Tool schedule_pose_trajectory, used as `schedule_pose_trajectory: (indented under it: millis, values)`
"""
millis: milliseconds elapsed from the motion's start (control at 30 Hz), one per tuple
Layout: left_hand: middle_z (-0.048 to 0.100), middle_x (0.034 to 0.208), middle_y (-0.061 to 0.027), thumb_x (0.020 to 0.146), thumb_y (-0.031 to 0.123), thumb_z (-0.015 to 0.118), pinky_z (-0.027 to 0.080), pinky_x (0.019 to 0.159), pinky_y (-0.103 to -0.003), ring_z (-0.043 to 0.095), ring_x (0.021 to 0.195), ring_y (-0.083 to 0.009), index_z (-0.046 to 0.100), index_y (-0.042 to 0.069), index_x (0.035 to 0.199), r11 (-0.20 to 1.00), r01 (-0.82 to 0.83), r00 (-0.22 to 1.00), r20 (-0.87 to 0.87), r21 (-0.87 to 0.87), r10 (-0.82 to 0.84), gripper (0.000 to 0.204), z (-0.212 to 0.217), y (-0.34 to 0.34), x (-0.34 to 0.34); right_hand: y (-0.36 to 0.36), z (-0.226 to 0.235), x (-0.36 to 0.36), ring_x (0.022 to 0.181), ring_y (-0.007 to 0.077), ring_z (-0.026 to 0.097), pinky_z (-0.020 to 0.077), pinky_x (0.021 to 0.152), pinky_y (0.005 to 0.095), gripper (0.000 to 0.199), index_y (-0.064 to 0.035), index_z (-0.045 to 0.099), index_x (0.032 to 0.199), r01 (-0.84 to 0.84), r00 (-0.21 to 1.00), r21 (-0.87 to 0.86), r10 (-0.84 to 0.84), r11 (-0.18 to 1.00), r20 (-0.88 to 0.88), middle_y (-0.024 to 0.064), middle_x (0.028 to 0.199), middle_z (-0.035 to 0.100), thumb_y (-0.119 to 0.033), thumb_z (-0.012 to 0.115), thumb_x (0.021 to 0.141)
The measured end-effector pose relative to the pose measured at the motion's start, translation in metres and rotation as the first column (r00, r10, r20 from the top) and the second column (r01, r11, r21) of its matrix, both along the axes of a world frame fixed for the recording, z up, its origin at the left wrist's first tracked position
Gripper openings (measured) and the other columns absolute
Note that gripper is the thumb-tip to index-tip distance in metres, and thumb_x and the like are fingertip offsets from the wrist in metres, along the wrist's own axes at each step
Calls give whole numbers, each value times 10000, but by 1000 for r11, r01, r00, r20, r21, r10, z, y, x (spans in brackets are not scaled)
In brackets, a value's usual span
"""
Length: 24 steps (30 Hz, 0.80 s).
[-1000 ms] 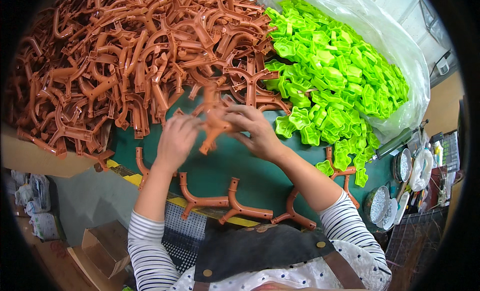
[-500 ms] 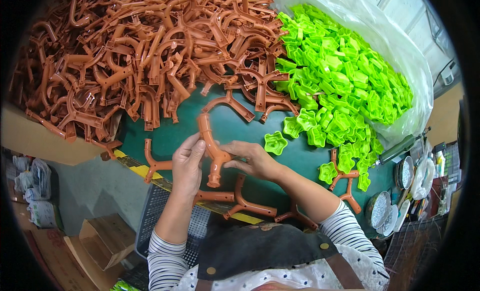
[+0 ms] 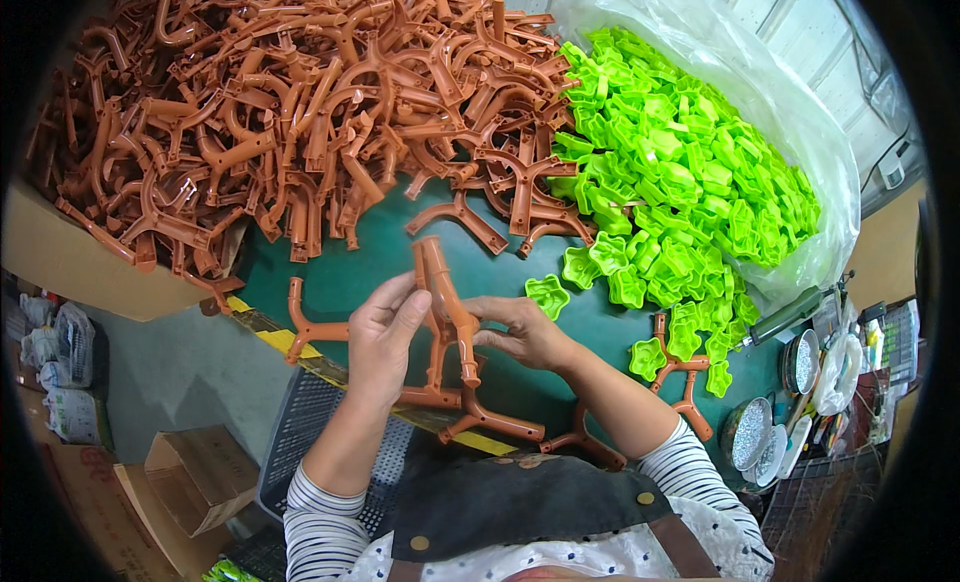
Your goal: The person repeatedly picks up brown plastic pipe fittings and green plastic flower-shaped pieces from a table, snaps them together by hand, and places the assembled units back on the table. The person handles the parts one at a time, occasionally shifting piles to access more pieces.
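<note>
A brown plastic Y-shaped branch piece (image 3: 452,310) is held upright in front of me over the green table. My left hand (image 3: 388,327) pinches it from the left, its thumb pointing up along the piece. From the right, my right hand (image 3: 524,332) grips it with thumb and fingers near the middle. Whether it is one part or two halves pressed together, I cannot tell. Below my hands, another Y-shaped piece (image 3: 492,418) lies at the table's near edge. Left of my left hand is a similar piece (image 3: 312,329).
A large heap of brown branch parts (image 3: 300,112) covers the far left. Green star-shaped cups (image 3: 690,152) spill from a clear plastic bag (image 3: 835,142) at the right. Bowls of small silvery bits (image 3: 748,432) and a power screwdriver (image 3: 790,312) sit at right. A grey crate (image 3: 300,432) stands below the near edge.
The Y-shaped piece has been turned in my hands, its lower end now pointing more toward the right. Both hands have shifted slightly right and stay on it.
</note>
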State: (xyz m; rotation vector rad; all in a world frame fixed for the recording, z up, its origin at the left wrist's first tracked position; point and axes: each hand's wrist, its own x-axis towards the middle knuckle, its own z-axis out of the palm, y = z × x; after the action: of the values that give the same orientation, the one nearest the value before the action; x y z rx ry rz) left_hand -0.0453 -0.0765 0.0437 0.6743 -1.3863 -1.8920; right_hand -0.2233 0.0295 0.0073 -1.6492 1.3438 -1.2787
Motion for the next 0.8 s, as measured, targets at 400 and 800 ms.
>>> schedule_pose_trajectory:
  millis: [400,800]
  values:
    - [676,1103,-100,972,150,638,514,844,-256,633,960,-115,535,-54,1324,957,63,976,219,-283,1,419,5,5,-1,-3,10,0,1044,341,651,542,883,419,480,-58,561,1307,85,841,-234,-196,968,-504,160,1186,656,-172,701,862]
    - [649,1132,-136,1005,173,573,524,919,-344,649,1061,-222,461,-53,1372,960,9,1000,24,-278,-3,445,-8,-3,12,-26,18,17,679,358,662,508,559,449,480,-53,534,884,114,681,-147,-185,983,-709,124,761,671,-515,662,869]
